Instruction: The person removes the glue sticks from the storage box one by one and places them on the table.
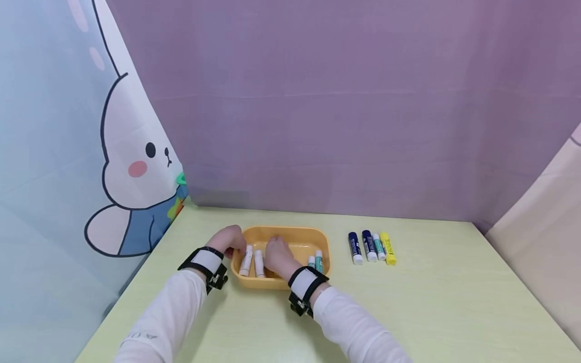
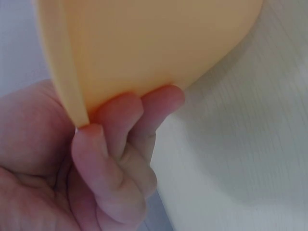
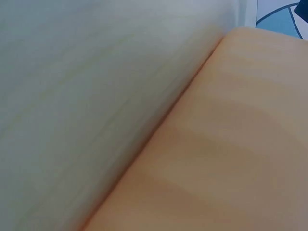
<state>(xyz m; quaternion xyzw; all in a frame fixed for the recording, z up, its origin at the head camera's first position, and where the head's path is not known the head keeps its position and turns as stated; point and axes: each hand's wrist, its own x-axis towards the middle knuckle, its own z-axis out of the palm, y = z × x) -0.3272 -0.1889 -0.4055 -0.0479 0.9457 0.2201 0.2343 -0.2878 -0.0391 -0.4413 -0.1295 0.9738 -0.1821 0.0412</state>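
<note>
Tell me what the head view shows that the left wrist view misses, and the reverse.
Only the head view shows the right hand reaching into the orange tray, the glue sticks lying in it, and four more sticks in a row on the table. Only the left wrist view shows the left hand's fingers curled against the tray's outer wall, thumb at its rim. Both show the left hand, the tray and the table.

Left hand (image 1: 228,238) fingers curled in grip; right hand (image 1: 278,253) palm down, reaching forward.
</note>
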